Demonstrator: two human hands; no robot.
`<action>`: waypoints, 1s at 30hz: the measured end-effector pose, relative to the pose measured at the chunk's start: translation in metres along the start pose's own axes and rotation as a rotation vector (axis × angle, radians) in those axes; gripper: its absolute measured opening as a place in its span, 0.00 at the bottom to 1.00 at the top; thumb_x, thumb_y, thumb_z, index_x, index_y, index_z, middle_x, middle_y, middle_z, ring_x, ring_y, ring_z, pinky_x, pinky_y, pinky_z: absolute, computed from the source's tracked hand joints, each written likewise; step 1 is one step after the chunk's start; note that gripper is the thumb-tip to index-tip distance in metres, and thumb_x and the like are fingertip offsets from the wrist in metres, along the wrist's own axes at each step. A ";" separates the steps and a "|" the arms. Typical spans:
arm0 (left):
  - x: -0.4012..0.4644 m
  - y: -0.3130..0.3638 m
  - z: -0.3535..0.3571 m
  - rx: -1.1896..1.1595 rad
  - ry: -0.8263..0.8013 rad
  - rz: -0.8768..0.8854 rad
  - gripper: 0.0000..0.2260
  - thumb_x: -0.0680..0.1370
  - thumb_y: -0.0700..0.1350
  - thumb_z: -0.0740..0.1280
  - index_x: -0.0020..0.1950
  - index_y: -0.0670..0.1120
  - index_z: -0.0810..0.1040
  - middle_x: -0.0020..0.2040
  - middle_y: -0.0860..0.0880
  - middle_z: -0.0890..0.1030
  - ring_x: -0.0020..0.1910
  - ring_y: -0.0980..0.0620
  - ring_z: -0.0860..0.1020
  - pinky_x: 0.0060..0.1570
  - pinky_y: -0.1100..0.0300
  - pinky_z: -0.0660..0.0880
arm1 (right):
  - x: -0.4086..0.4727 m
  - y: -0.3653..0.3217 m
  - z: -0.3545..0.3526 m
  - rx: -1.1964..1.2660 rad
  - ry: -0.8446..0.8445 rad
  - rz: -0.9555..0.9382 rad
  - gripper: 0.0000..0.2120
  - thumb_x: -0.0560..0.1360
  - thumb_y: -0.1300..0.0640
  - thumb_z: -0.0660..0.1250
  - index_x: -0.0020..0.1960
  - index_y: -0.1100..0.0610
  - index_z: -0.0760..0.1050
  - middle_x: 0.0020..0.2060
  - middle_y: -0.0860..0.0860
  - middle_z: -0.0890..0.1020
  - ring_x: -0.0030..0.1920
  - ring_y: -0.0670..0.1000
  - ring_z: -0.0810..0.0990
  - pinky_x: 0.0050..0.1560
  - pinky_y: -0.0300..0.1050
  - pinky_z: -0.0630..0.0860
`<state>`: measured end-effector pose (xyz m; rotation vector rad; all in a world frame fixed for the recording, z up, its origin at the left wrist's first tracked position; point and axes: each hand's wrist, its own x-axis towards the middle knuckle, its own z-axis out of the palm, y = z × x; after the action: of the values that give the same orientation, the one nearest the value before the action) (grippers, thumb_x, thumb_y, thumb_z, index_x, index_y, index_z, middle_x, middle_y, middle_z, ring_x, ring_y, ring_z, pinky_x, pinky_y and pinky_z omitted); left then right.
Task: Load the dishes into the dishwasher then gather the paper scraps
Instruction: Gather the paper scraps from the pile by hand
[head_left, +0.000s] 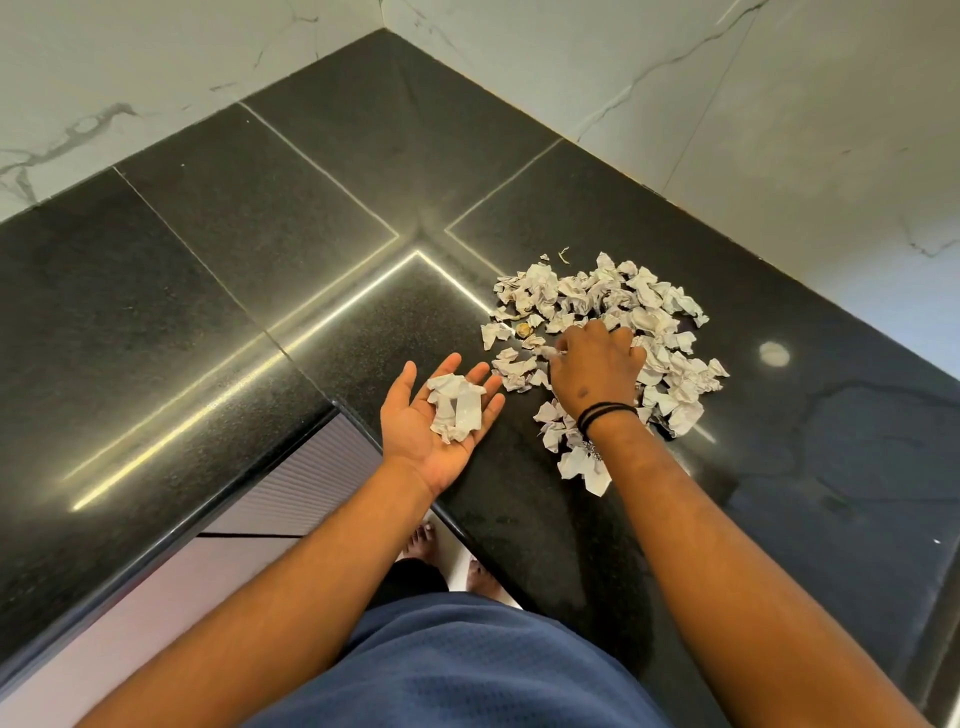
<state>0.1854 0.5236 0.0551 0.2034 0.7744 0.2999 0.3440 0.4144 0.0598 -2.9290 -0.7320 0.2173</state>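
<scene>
A heap of crumpled white paper scraps (613, 306) lies on the black granite counter (311, 260) near the corner. My left hand (410, 426) is held palm up just left of the heap, fingers straight, with a few scraps (457, 408) lying in the palm. My right hand (592, 371), with black bands on the wrist, is palm down on the heap's near left part. Its fingers curl down into the scraps and pinch a small piece at the fingertips. Part of the heap is hidden under this hand.
White marble walls (779, 130) meet behind the counter corner. A small yellowish crumpled bit (523, 328) sits at the heap's left edge. Below the counter edge are a ribbed cabinet front (311, 478), the floor and my bare feet (421, 540).
</scene>
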 end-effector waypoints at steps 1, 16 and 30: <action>0.000 0.000 0.001 -0.001 0.001 0.002 0.24 0.81 0.59 0.61 0.68 0.42 0.77 0.63 0.35 0.81 0.61 0.34 0.81 0.64 0.40 0.75 | 0.001 0.000 0.000 -0.004 0.009 0.010 0.11 0.79 0.49 0.66 0.59 0.50 0.79 0.57 0.51 0.78 0.62 0.59 0.70 0.59 0.56 0.67; 0.005 0.001 0.007 0.024 -0.050 -0.021 0.26 0.82 0.61 0.58 0.70 0.43 0.76 0.63 0.35 0.80 0.62 0.37 0.80 0.65 0.39 0.74 | -0.080 -0.068 -0.010 0.650 0.045 -0.202 0.15 0.71 0.39 0.67 0.50 0.47 0.82 0.47 0.47 0.80 0.51 0.52 0.77 0.52 0.52 0.73; 0.006 0.005 -0.006 0.004 -0.009 0.013 0.19 0.82 0.51 0.58 0.67 0.43 0.78 0.64 0.36 0.80 0.61 0.35 0.80 0.63 0.41 0.75 | -0.030 -0.017 -0.004 0.229 -0.060 -0.185 0.18 0.71 0.41 0.69 0.57 0.48 0.81 0.51 0.48 0.81 0.56 0.58 0.76 0.54 0.54 0.76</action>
<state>0.1844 0.5312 0.0484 0.2136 0.7651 0.3092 0.3103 0.4149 0.0697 -2.6318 -0.9152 0.3471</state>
